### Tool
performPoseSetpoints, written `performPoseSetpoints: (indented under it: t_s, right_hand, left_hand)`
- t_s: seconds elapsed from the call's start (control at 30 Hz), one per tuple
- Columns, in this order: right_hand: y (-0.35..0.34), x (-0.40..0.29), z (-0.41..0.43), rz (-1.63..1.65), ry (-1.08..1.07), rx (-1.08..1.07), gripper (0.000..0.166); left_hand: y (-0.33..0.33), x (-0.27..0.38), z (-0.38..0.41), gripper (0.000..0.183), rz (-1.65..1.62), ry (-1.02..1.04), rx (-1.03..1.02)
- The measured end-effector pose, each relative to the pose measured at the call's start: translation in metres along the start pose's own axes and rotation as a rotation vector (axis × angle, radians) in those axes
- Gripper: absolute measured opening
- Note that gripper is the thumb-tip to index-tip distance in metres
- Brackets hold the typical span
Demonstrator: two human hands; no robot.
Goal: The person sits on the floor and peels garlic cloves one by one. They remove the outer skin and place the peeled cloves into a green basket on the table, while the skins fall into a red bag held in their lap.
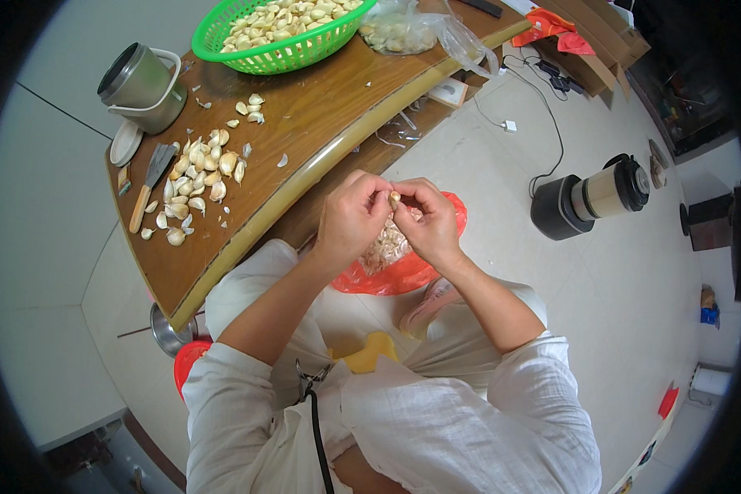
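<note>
Between my fingertips is a small garlic clove (394, 197). My right hand (429, 216) pinches it, while the fingertips of my left hand (353, 210) meet it from the other side; whether they also grip it is hard to see. Below both hands a red plastic bag (401, 281) lies open on the floor, with garlic skins (384, 250) inside. A pile of unpeeled garlic cloves (200, 163) is on the wooden table (296, 136) to the left. Peeled cloves (284, 25) fill a green plastic basket (284, 62) at the table's back.
Beside the pile lies a knife (148, 185) with a wooden handle. A lidded metal canister (142, 86) and a clear plastic bag (401, 31) stand on the table. On the floor to the right are a blender (586, 197) and a power cord (552, 117).
</note>
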State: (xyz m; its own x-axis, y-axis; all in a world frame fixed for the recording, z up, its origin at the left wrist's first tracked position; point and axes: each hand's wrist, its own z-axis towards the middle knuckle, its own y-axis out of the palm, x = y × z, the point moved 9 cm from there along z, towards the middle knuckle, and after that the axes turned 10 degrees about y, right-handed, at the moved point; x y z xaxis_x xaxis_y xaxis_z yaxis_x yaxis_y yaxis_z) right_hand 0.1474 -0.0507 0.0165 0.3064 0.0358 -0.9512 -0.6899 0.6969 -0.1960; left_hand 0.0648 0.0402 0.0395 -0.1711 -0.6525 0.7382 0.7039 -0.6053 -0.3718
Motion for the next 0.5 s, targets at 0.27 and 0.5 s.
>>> performPoseSetpoints:
  t_s: [0.27,0.5]
  right_hand:
    - [-0.003,0.004,0.004,0.057,0.065,0.016,0.018]
    - [-0.002,-0.008,0.002,-0.071,-0.063,-0.008,0.017]
  left_hand:
    - [0.0,0.0,0.001,0.009,-0.119,-0.022,0.004]
    - [0.002,-0.007,-0.002,0.007,-0.112,-0.042,-0.01]
